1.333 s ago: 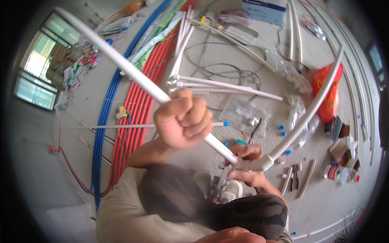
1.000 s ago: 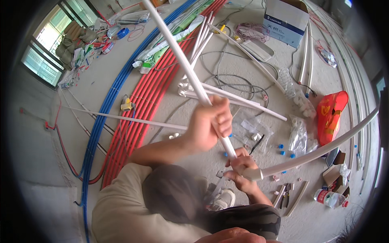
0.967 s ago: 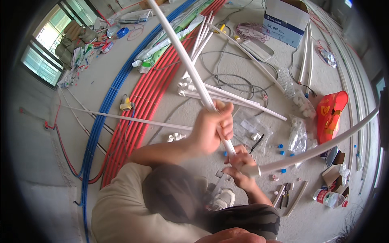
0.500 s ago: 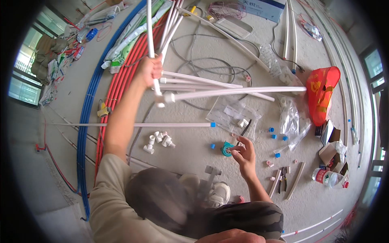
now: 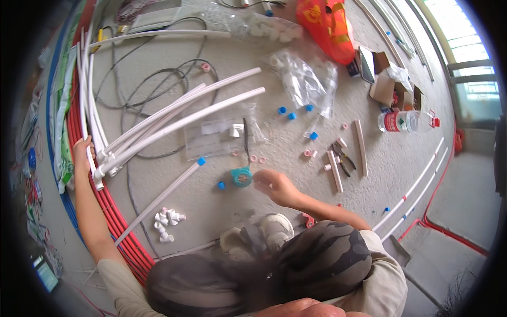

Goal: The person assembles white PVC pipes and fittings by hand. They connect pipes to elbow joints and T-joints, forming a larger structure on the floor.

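Note:
At the far left my left hand [image 5: 83, 154] is closed around a white plastic pipe, just above the white tee fitting [image 5: 99, 177] at its near end. A long white pipe [image 5: 211, 108] runs from that fitting toward the right, beside several more white pipes. My right hand [image 5: 275, 187] hovers beside a teal tape measure [image 5: 242, 177], its fingers blurred and partly bent, so I cannot make out anything in them. A blue cap [image 5: 221, 185] lies left of the tape measure. Several white pipe fittings [image 5: 165, 224] lie grouped near my left knee.
Red pipes [image 5: 113, 219] run along the left. Pliers [image 5: 346, 158] lie among short pipe pieces on the right, near a large plastic bottle [image 5: 398, 121]. Clear plastic bags [image 5: 303, 79], a red bag [image 5: 327, 29] and open cardboard boxes [image 5: 391, 87] are farther off. Grey cable [image 5: 158, 76] loops over the floor.
The view has swung to the right. My left hand, still gripping the pipe, has come lower and nearer. My right hand's fingers, spread before over the tape measure, are now beside it and more bent.

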`<state>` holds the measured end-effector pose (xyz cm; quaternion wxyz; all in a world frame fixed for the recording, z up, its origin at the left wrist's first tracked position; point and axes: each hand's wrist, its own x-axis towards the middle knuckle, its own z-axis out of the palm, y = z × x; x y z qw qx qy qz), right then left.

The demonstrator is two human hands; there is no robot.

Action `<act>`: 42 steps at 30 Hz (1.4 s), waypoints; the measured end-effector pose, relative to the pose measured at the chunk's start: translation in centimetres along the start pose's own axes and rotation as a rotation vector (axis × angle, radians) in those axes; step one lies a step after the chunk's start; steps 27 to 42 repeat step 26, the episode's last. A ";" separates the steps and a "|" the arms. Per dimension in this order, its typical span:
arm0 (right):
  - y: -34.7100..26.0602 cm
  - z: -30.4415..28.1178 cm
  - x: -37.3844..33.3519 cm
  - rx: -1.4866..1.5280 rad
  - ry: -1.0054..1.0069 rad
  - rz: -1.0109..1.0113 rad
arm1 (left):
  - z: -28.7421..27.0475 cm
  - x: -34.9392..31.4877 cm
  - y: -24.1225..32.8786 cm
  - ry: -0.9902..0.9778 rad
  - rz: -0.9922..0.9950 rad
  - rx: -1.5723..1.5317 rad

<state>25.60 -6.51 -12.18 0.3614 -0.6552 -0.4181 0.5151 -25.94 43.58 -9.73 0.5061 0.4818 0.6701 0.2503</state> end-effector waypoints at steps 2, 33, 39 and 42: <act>-0.7 -0.4 -0.6 -0.021 -0.016 0.017 | 0.6 0.9 -1.3 0.057 0.046 0.097; 3.6 -40.6 11.6 -0.778 1.060 0.493 | 10.1 -14.0 -2.5 0.492 1.087 0.532; 3.6 -40.6 11.6 -0.778 1.060 0.493 | 10.1 -14.0 -2.5 0.492 1.087 0.532; 3.6 -40.6 11.6 -0.778 1.060 0.493 | 10.1 -14.0 -2.5 0.492 1.087 0.532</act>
